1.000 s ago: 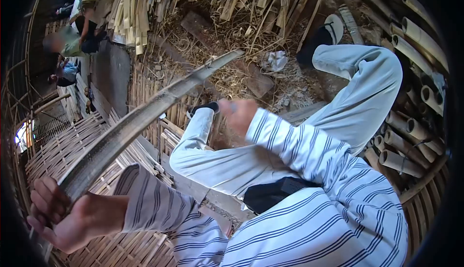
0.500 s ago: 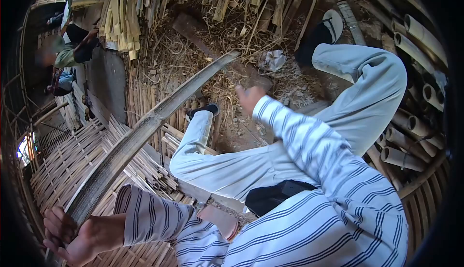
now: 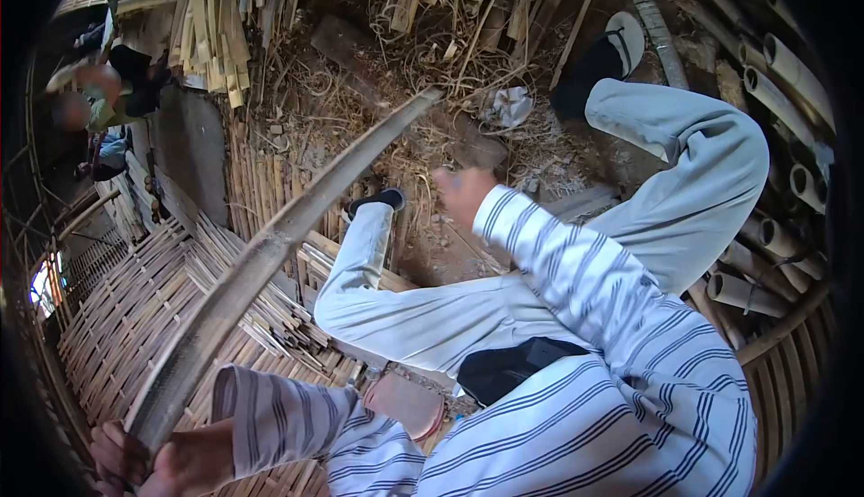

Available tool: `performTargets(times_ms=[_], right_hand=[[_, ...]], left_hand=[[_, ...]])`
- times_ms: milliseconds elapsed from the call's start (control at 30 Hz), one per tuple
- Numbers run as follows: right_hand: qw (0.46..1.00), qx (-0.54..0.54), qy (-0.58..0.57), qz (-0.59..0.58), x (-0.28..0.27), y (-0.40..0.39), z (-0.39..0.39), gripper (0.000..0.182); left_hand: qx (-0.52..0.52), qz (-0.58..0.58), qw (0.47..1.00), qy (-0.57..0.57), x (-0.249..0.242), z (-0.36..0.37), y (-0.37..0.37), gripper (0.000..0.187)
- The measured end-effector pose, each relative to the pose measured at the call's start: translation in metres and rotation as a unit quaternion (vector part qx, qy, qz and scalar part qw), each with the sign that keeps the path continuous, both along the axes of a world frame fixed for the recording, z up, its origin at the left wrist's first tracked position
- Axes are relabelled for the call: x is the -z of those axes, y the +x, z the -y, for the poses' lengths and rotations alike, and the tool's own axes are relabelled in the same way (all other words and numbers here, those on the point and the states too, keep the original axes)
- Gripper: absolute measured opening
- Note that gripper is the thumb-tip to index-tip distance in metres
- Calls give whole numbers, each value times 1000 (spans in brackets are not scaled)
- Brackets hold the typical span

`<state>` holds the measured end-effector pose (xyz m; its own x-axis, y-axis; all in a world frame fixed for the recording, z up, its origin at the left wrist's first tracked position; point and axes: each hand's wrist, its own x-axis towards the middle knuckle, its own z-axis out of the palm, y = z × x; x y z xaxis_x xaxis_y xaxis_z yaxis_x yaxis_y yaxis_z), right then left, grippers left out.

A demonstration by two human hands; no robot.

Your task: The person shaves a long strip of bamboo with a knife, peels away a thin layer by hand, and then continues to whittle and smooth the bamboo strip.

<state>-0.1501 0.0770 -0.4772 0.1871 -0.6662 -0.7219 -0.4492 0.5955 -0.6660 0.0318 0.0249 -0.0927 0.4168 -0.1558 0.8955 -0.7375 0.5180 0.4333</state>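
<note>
A long split bamboo piece (image 3: 270, 250) slants from the lower left up to the middle, its hollow inner side showing. My left hand (image 3: 166, 461) is closed around its lower end at the bottom left. Its far tip reaches over the littered ground. My right hand (image 3: 463, 196) is in front of my lap, to the right of the bamboo and apart from it. Its fingers look curled and are slightly blurred; what they hold, if anything, I cannot make out. A dark brown flat shape (image 3: 481, 149) shows just beyond this hand.
Bamboo strips (image 3: 211, 34) stand or lie along the top. Shavings (image 3: 432, 38) and a crumpled white scrap (image 3: 510, 107) litter the ground. Bamboo poles (image 3: 751, 292) are stacked at right. A woven bamboo panel (image 3: 126, 308) lies at left. Another person (image 3: 99, 92) is at upper left.
The lower end of the bamboo and my left hand have shifted slightly right and down in view. My right hand has moved a little left. The other person's arm has moved.
</note>
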Motion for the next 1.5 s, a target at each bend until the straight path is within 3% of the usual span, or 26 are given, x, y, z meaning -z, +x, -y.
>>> performTargets(times_ms=[67,167,233,300,367,433,500,533,600,667,733,800,833,867,933,967,1000,1033,1067,1133,1200,1367,1500], right_hand=[[995,76,47,-48,112,0,-9,67],[997,70,36,17,61,1,5,67],[994,10,-82,65,16,10,13,65],[991,-12,-57,120,-39,6,19,63],[992,8,-84,90,-30,11,10,64],[992,50,-116,26,17,17,3,66],[993,92,32,-62,98,14,-1,67],[984,140,56,-99,116,2,-4,72],[982,114,66,-135,141,-2,-12,78],[977,134,77,-148,102,9,-1,78],[988,113,39,-93,88,8,10,75],[993,63,-23,-92,98,13,14,73],[995,43,-38,-82,92,8,15,74],[996,27,-52,-71,79,2,17,75],[994,30,-90,-60,52,-7,15,74],[996,43,-66,-45,33,-13,14,73],[997,57,-42,-30,13,-19,14,71],[997,71,-20,-15,1,-23,14,70],[989,111,-87,-37,5,-22,10,65],[985,123,-114,-32,8,-24,8,63],[981,144,-129,-23,8,-27,8,59],[976,193,-93,32,-40,-33,1,51],[963,235,-119,57,-7,-28,3,47]], left_hand=[[14,-9,1000,-1,1,-1,-1,18],[25,-19,999,5,5,1,-3,19],[15,-18,1000,14,8,1,-1,20],[17,-20,999,23,8,2,4,22],[20,-19,999,34,7,0,6,23],[36,-29,998,37,0,-6,13,25],[79,-43,995,50,-9,-11,16,27],[120,-48,989,66,-15,-14,19,28],[199,-72,972,103,-26,-15,19,29],[119,-123,983,65,-23,0,2,33],[115,-127,979,109,-26,5,20,33],[207,-89,952,208,-28,2,63,25],[165,-108,956,216,-22,9,53,22],[126,-126,958,224,-18,15,45,29],[62,60,896,435,-1,2,75,44],[62,57,873,480,16,-2,75,60],[165,38,848,503,30,-5,76,59],[218,29,815,536,40,-5,69,72],[286,-3,803,522,55,-4,67,68],[339,-95,782,515,72,-5,61,67],[416,-112,750,501,87,-3,72,68],[422,-139,762,472,108,4,84,50],[412,-137,774,462,101,4,81,41]])
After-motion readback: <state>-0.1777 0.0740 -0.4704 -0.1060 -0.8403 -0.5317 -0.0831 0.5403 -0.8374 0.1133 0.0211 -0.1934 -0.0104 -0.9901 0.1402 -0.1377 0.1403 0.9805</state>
